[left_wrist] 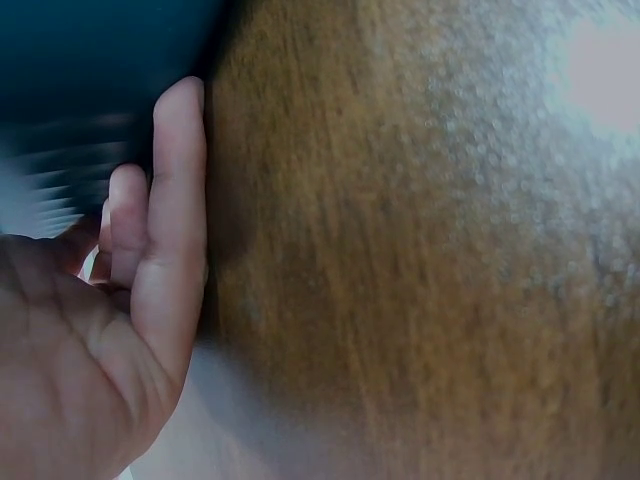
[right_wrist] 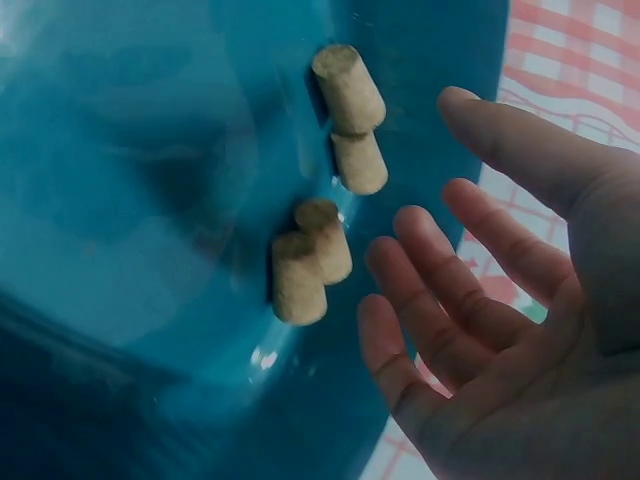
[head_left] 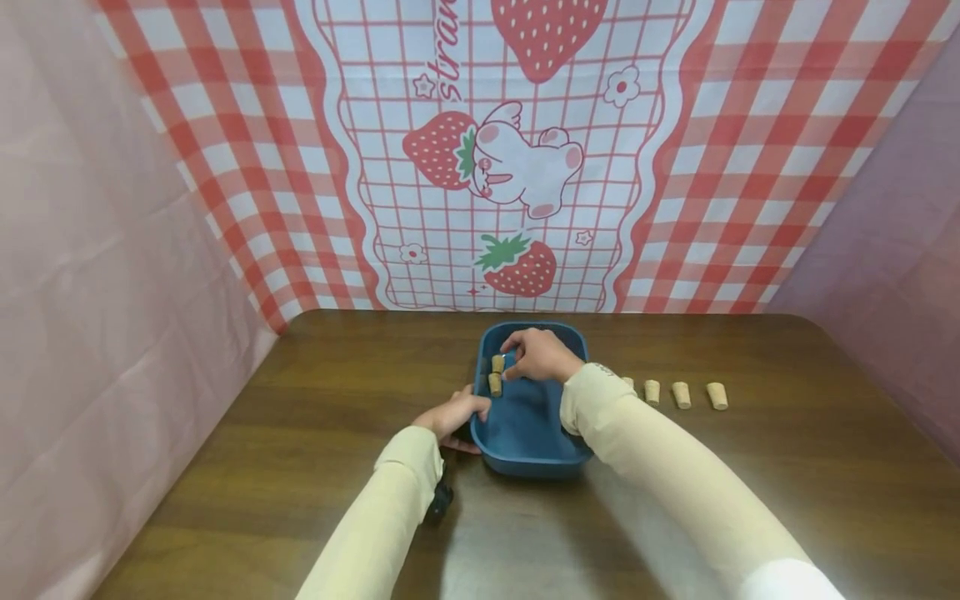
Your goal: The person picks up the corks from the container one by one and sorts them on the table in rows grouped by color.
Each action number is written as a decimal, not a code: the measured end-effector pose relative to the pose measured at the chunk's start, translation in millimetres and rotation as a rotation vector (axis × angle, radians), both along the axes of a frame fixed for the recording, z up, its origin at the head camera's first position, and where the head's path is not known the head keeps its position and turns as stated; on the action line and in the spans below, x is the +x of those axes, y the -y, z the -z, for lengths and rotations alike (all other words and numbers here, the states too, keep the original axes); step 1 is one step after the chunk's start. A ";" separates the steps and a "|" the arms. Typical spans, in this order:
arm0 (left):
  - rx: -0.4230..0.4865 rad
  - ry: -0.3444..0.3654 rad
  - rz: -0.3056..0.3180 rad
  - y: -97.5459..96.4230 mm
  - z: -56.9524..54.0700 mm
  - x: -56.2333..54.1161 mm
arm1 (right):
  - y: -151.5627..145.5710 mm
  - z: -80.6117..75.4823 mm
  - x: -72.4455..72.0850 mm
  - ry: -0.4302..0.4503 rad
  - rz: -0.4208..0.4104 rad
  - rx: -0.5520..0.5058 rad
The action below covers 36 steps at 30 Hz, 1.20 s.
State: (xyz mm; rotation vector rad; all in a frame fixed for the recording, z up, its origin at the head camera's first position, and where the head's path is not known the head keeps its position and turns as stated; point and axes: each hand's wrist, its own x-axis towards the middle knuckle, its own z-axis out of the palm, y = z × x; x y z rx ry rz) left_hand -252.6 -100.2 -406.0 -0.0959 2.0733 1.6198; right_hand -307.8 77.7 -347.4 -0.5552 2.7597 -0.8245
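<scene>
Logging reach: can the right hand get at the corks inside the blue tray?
Likely yes: the right hand is open close to the corks, over the blue tray, with nothing visible between them.

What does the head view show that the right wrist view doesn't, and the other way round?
Only the head view: the left hand at the side of the blue container, and a row of corks on the wooden table.

Only the right wrist view: four corks in the container, where the head view shows just two.

Both: the right hand, the container, corks inside it, and the checkered cloth.
</scene>
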 end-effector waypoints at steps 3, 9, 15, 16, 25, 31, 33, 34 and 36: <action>-0.001 0.004 -0.002 0.1 0.7 -0.8 | 5.6 5.0 -0.2 0.006 0.008 0.022; -0.005 0.002 -0.004 0.4 -0.3 -0.2 | 13.4 17.5 -1.3 0.018 0.031 0.031; 0.003 -0.007 -0.005 0.1 0.4 0.0 | 21.0 23.3 1.0 0.014 0.043 0.055; 0.005 -0.008 -0.005 0.2 0.8 -0.2 | 22.3 23.3 2.1 0.013 0.046 0.059; -0.006 0.017 0.009 1.9 -0.9 -0.8 | 32.6 26.1 8.5 -0.007 0.084 0.118; -0.009 0.010 0.011 0.8 -1.0 0.2 | 30.9 28.5 7.1 -0.017 0.095 0.134; -0.006 0.005 0.003 0.4 -0.2 0.0 | 28.4 27.0 7.1 -0.015 0.090 0.129; -0.004 0.003 -0.001 0.0 0.4 -0.2 | 26.8 25.6 7.2 -0.013 0.087 0.122; -0.006 -0.001 -0.008 -0.6 0.8 -0.5 | 23.2 21.4 7.3 -0.010 0.082 0.111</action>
